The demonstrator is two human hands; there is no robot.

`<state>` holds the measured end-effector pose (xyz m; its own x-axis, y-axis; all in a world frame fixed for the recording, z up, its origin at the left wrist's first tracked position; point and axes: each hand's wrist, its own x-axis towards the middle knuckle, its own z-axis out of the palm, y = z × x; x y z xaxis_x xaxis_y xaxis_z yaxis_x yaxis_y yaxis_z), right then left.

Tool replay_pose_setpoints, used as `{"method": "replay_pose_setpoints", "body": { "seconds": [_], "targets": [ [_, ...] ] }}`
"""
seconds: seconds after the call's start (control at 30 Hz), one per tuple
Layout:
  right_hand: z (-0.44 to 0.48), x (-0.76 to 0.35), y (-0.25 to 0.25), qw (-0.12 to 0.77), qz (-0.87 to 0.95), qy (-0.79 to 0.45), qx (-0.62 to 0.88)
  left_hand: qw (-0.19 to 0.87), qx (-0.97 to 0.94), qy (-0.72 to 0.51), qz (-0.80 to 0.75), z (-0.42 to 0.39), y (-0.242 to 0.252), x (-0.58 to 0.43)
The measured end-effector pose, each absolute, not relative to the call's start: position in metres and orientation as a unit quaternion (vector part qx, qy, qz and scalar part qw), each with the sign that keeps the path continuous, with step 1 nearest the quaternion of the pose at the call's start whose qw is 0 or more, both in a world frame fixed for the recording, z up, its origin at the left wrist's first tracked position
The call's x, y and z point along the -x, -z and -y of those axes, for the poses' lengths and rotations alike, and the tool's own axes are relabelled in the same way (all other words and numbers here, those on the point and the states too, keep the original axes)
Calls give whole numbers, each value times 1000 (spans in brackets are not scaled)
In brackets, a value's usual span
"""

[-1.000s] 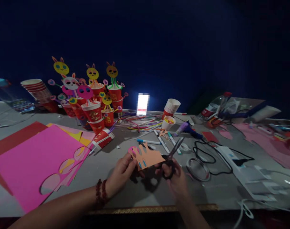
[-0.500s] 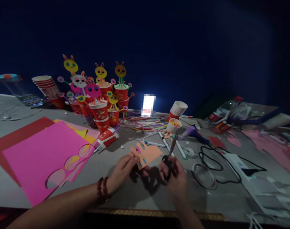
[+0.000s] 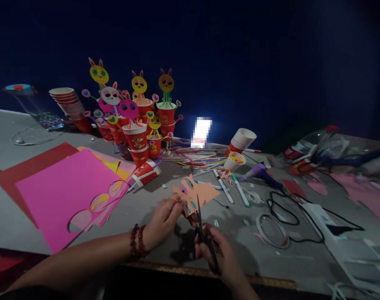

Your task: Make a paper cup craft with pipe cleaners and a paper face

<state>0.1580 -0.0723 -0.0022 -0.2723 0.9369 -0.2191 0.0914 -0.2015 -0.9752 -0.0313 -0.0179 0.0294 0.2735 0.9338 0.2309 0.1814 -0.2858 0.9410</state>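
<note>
Between the fingers of my left hand (image 3: 165, 218) is a piece of orange paper (image 3: 205, 193), pinched at its left edge. Drawn on the paper are blue oval shapes and a pink shape with a blue centre, and its upper edge is cut unevenly. My right hand (image 3: 218, 250) grips black-handled scissors (image 3: 200, 218) by the handles. Their blades point up and lie at the lower edge of the paper, near the blue ovals. Some fingertips of my left hand are hidden behind the paper.
Red paper cups with bunny faces (image 3: 136, 135) stand at the back left. Pink paper (image 3: 65, 187) lies at left. Markers (image 3: 223, 185), a paper cup (image 3: 234, 161), a tape roll (image 3: 273, 231) and a black cord (image 3: 283, 216) lie to the right. A lit screen (image 3: 201, 132) stands behind.
My right hand has brought the scissors left and down, from beside the orange paper to its lower edge. My left hand still holds the paper. The whole view has shifted slightly.
</note>
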Motion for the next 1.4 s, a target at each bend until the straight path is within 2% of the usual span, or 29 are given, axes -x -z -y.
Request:
{"method": "replay_pose_setpoints", "body": {
  "seconds": [0.37,1.4],
  "targets": [
    [71,-145,2,366,485,-614,504,316,-695,-468,-445,20,-13,31],
    [66,-142,-2,351,495,-603,517,364,-687,-443,-446,19,-12,32]
  ]
}}
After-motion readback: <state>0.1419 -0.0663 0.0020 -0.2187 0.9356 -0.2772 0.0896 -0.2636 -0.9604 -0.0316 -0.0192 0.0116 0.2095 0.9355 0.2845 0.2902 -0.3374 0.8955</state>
